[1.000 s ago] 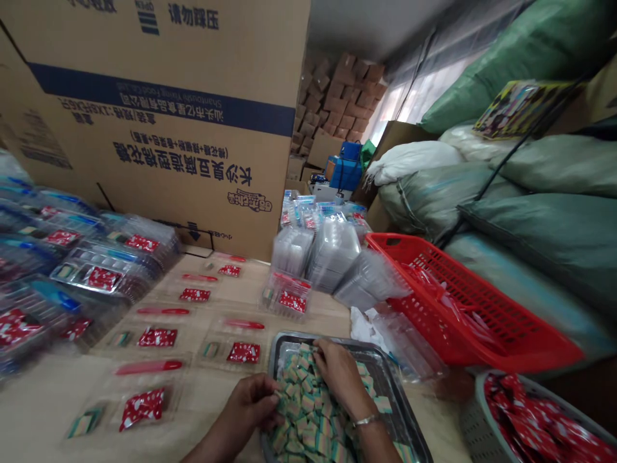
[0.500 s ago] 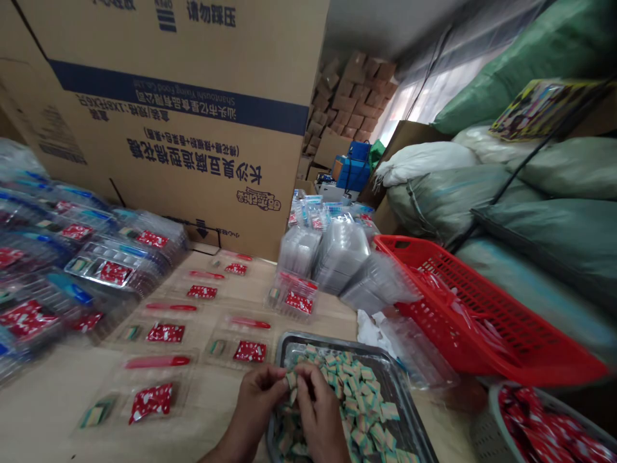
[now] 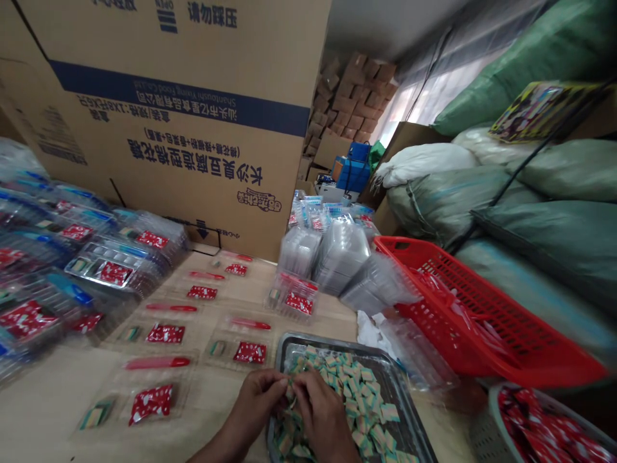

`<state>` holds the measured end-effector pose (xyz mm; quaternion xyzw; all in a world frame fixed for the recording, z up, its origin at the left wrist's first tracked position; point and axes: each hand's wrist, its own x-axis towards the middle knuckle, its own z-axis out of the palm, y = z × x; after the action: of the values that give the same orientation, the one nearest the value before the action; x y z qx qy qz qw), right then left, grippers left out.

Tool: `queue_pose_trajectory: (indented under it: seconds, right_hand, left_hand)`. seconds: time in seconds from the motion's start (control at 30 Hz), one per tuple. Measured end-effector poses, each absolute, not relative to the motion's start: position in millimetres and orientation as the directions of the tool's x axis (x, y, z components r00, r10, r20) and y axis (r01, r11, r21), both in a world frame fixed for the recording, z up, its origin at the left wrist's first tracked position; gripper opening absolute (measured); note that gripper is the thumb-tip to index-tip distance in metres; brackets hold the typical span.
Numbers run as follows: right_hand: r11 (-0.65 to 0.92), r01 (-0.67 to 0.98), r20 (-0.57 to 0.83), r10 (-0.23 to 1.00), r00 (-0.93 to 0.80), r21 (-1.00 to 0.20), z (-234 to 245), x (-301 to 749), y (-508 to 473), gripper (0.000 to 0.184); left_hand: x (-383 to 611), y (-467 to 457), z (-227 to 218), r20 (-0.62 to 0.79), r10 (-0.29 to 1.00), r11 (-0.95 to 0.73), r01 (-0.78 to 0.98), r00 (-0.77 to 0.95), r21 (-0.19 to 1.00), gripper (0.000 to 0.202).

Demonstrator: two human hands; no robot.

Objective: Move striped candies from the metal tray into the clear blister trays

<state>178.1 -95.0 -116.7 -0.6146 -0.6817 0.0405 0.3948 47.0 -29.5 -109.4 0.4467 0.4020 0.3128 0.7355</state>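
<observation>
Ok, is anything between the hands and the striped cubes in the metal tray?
Nothing visible does. The left hand and right hand are already down at the striped cubes, inside the tray's rim, with their fingers meeting over the pile.

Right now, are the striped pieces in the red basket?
No, the striped pieces lie in the metal tray, under the left hand and right hand.

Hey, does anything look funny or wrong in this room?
Yes! The big cardboard box behind the table has its writing upside down, so it seems to be standing on its head. The red basket also looks tilted, not lying flat.
</observation>
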Motion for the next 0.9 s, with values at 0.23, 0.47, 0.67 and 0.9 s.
queue_pose_trajectory:
  seconds: [0.23, 0.47, 0.67, 0.9]
  right_hand:
    - [0.118, 0.567, 0.303, 0.921, 0.244, -0.815, -117.7, 160.7, -100.7, 0.012]
    - [0.028, 0.727, 0.345, 0.892, 0.292, -0.686, -125.1, 171.1, -100.4, 0.020]
    - [-0.120, 0.938, 0.224, 0.954, 0.199, -0.324, -113.5, 192.3, -60.1, 0.024]
    - [-0.005, 0.911, 0.242, 0.963, 0.115, -0.412, -103.7, 196.2, -50.3, 0.021]
  left_hand:
    - [45.3, -32.1, -110.6, -0.282, 0.853, 0.389, -0.176, 0.439, 0.904, 0.036]
    - [37.4, -29.9, -121.7, -0.405, 0.853, 0.489, -0.234, 0.328, 0.840, 0.039]
    - [30.0, -25.6, -118.7, -0.354, 0.862, 0.439, -0.189, 0.362, 0.878, 0.031]
    - [18.9, -19.6, -122.6, -0.321, 0.902, 0.384, -0.196, 0.290, 0.902, 0.029]
